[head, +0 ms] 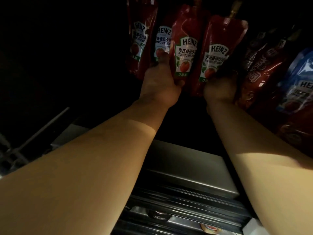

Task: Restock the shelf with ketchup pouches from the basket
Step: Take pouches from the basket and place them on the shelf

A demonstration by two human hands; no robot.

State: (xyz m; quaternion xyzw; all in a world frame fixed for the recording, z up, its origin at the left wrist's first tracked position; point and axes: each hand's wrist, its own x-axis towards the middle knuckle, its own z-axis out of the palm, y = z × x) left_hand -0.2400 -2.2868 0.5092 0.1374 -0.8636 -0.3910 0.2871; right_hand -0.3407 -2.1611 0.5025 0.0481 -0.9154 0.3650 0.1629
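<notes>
Item 1. Two red plastic Heinz ketchup pouches with white labels (141, 39), far left of the row, upright on the dark shelf, the second overlapping behind the first. Untouched, except that the thumb of the left hand lies against the second one's label.

Item 2. Left hand (160, 80). Fingers wrapped around the lower edge of the red spouted ketchup pouch third from left (185, 48), thumb up along its left side. Pouch long axis vertical, spout at top, base in the palm; it sits directly above the hand.

Item 3. Right hand (220, 89). Grips the bottom of the red ketchup pouch fourth from left (218, 51), leaning slightly left at its base. Fingers are behind the pouch and in shadow; their exact spread cannot be told.

Item 4. Dark red crinkled sauce pouches (260, 68) and a blue Heinz pouch (298, 78), right of the row, lying tilted.

Item 5. Basket: not identifiable; grey metal shelf edges (191, 173) lie below the forearms.

Judgement: both held pouches stand just beside each other, each needing a push straight back.
</notes>
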